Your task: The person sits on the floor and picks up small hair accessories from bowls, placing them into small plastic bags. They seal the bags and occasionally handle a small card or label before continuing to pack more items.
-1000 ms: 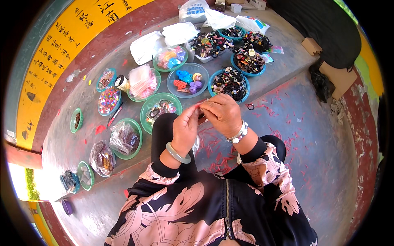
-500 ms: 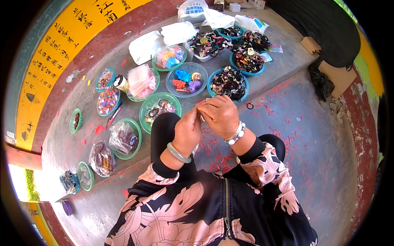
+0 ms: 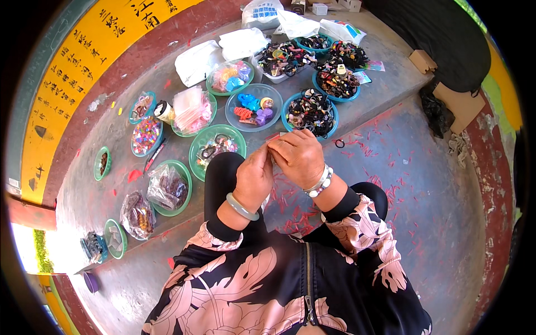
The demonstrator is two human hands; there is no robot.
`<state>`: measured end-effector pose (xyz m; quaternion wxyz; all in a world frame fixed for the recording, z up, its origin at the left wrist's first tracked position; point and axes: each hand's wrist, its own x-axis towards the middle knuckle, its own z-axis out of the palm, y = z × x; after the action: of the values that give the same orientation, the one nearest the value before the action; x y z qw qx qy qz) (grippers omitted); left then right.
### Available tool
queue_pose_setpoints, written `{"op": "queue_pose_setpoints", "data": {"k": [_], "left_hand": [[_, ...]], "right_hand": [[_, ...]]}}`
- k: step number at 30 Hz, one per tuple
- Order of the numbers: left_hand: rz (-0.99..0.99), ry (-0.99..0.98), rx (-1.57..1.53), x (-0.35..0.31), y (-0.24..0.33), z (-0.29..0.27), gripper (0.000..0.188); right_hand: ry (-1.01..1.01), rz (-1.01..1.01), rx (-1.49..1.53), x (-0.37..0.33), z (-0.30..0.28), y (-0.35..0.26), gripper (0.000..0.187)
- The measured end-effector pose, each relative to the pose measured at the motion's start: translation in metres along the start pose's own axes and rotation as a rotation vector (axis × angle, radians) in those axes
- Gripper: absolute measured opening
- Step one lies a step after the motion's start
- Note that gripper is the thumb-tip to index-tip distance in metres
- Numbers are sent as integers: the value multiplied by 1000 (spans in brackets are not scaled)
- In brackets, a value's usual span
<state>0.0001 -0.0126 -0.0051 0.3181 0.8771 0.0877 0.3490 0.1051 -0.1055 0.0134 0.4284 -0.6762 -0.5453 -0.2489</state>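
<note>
My left hand point(image 3: 254, 177) and my right hand point(image 3: 298, 159) meet above my knees, both closed, with thumbs and fingertips pinched together. What they pinch is small and hidden behind the fingers. Just beyond them stands a green bowl point(image 3: 202, 167) of small colourful pieces and loops. A clear bowl point(image 3: 239, 121) holds blue, red and purple coiled pieces. To its right, black hair ties with small ornaments point(image 3: 310, 114) heap up in a blue bowl point(image 3: 335, 126).
More hair ties point(image 3: 338, 84) fill bowls at the back. A clear plastic bag point(image 3: 167, 187) lies in a green bowl at left, near a bowl of colourful bits point(image 3: 147, 134). White bags point(image 3: 198, 62) lie farther back. Red scraps point(image 3: 298, 215) litter the floor below the ledge.
A bit of red that showed at my fingertips is now hardly visible. Both hands stay in nearly the same place.
</note>
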Motion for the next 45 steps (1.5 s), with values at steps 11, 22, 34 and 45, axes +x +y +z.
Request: {"op": "queue_pose_setpoints", "data": {"k": [11, 22, 34, 45], "left_hand": [[17, -10, 65, 2, 4, 0, 25], [6, -25, 17, 1, -2, 0, 26], [2, -23, -41, 1, -2, 2, 22], [77, -42, 62, 4, -1, -1, 23]], "right_hand": [[-17, -14, -66, -4, 3, -4, 10], [-11, 40, -1, -2, 3, -3, 11], [16, 89, 22, -2, 3, -3, 9], [-6, 69, -49, -2, 5, -2, 8]]}}
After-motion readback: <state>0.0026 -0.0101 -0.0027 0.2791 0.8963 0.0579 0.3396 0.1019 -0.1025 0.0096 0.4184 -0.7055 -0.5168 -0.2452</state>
